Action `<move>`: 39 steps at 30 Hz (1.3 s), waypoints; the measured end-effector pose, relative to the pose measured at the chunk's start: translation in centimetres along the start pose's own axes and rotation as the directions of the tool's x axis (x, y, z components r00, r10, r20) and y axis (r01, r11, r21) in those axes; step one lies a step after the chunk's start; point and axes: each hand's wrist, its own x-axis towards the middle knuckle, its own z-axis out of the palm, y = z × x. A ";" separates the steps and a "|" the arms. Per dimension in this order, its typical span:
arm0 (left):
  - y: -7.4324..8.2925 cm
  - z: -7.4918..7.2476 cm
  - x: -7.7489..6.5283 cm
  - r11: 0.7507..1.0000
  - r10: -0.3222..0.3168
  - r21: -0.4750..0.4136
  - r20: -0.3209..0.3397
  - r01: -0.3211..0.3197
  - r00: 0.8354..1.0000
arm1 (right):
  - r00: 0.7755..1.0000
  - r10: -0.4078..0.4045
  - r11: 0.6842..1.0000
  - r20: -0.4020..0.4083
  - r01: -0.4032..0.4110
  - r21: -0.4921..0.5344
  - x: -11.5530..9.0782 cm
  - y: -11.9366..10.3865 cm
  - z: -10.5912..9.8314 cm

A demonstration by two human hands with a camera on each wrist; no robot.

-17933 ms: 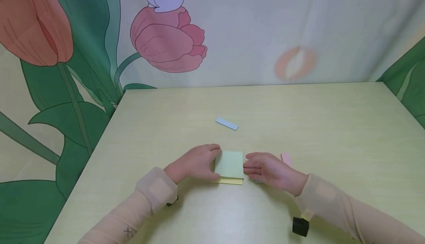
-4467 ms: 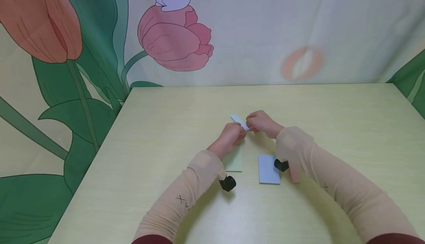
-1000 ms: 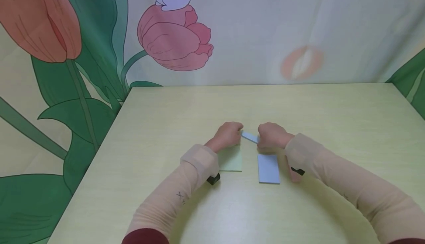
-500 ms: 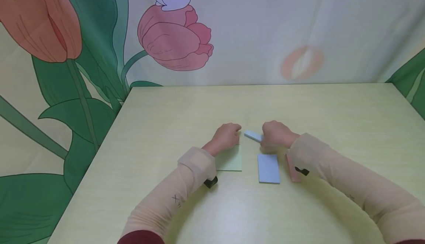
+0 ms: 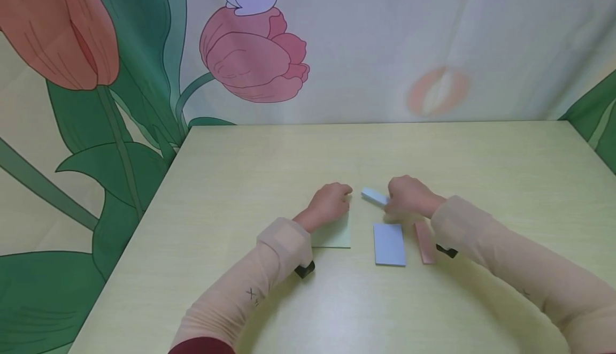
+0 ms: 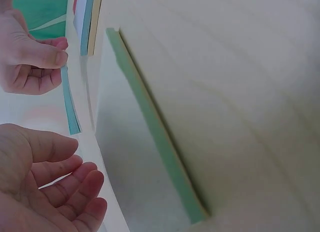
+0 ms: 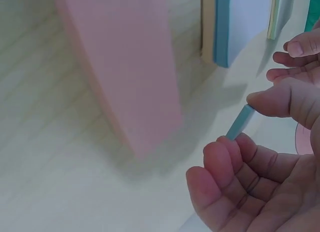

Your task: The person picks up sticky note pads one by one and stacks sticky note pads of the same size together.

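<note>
My right hand pinches a narrow light-blue sticky note pad between thumb and fingers, its free end pointing left. In the right wrist view the pad's edge shows between thumb and fingertips. Across a small gap, my left hand hovers with relaxed, slightly bent fingers and nothing in them, as the left wrist view of the hand shows. Below it lies a square green sticky note pad, partly hidden by that hand.
A blue sticky note pad lies right of the green one, with a tan layer beneath it. Beside it is a narrow pink pad, near the right wrist. All rest on a pale wooden table before a printed cloth.
Over the last second my right hand has drawn the narrow blue pad rightward, away from my left hand. Much earlier that pad lay on the table while both hands were at the green pad.
</note>
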 end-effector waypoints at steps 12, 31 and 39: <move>1.2 0.4 -0.5 0.999 0.035 0.015 -0.026 -0.035 0.999 | 1.000 0.029 0.999 -0.004 -0.029 0.012 -1.8 0.5 -0.6; 3.9 1.7 -1.2 0.970 0.070 -0.234 0.011 -0.066 0.997 | 0.997 0.075 0.996 -0.015 -0.074 0.052 -4.3 1.6 -0.8; 4.6 2.6 -1.0 0.940 0.057 -0.338 0.039 -0.041 0.998 | 0.994 0.105 0.992 -0.019 -0.103 0.076 -5.0 2.1 -0.7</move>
